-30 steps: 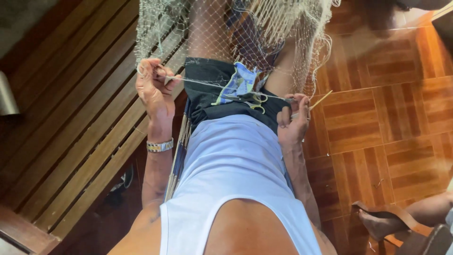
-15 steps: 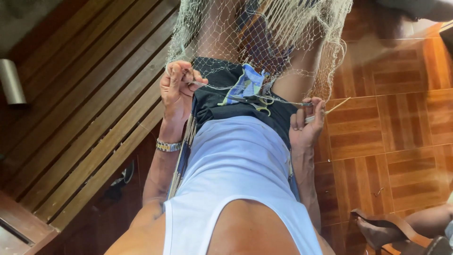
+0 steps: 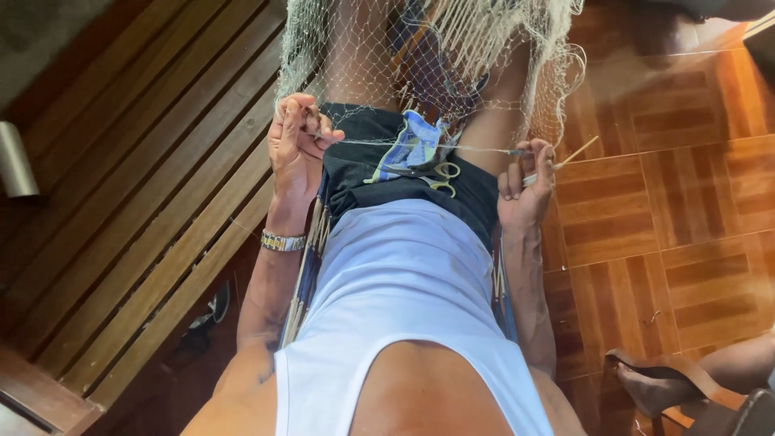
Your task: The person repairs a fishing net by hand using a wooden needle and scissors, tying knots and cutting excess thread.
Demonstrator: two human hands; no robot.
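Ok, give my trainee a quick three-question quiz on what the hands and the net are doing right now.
1. True or false: the left hand pinches the net.
2. What does the right hand hold: A a thin wooden stick, B a hammer, C a cup?
3. What lies on the lap between the hands?

Key: 1 true. 2 A. 3 scissors, on a blue cloth.

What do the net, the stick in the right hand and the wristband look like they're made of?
The net looks like thin pale twine, knotted into open mesh. The stick in the right hand seems light wood or bamboo, though pale plastic is possible. The wristband on the left arm looks like shiny, linked metal.
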